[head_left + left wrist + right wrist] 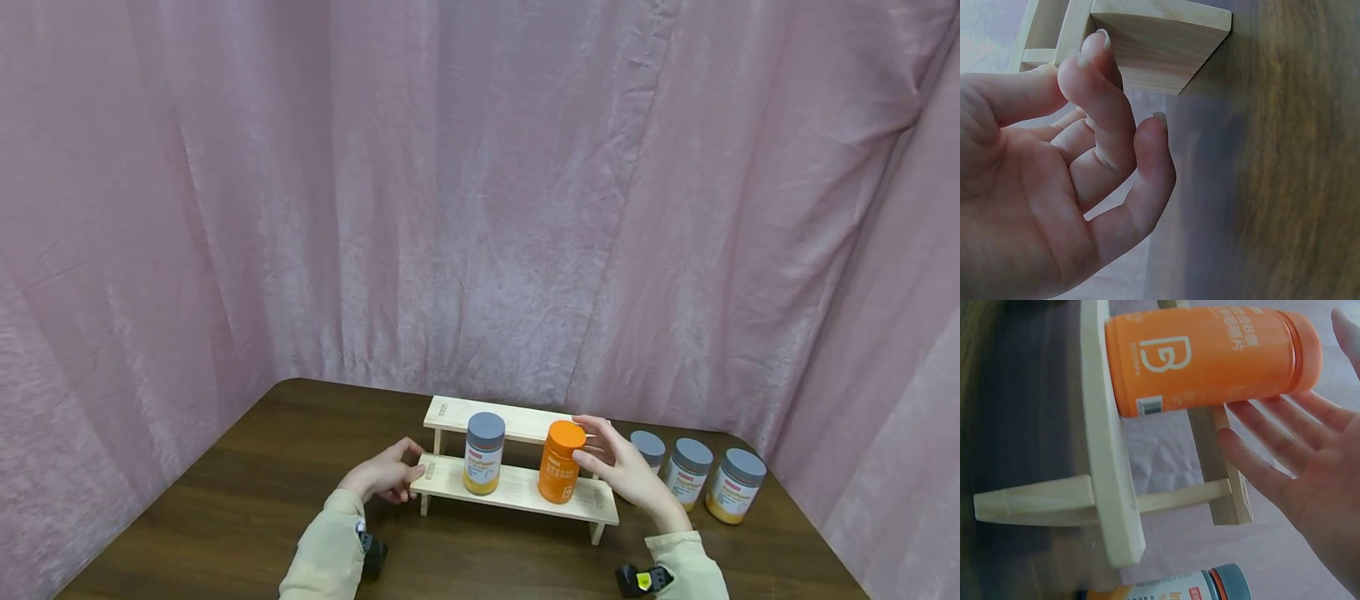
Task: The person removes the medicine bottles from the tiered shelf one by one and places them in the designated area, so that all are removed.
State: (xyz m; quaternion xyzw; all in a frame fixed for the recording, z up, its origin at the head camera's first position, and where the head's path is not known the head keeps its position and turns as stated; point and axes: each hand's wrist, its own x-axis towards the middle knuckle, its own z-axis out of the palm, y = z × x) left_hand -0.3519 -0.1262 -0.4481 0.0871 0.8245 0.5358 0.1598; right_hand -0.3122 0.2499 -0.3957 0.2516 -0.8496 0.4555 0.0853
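A two-step wooden rack [517, 487] stands on the table. My left hand [386, 472] pinches the left end of its lower board; in the left wrist view the thumb and curled fingers [1100, 106] meet at the wood [1160, 37]. On the lower step an orange supplement bottle [559, 467] stands upright, its printed side toward the right wrist camera. Beside it my right hand [618, 462] has its fingers [1266, 434] fairly straight behind the bottle, the thumb apart from it. Whether the fingertips touch it is hard to tell. A grey-capped bottle [483, 458] stands left of the orange one.
Several more grey-capped bottles [735, 487] stand in a row on the dark wooden table [247, 500], right of the rack and close to my right forearm. A pink curtain [480, 208] hangs behind the table and along its sides.
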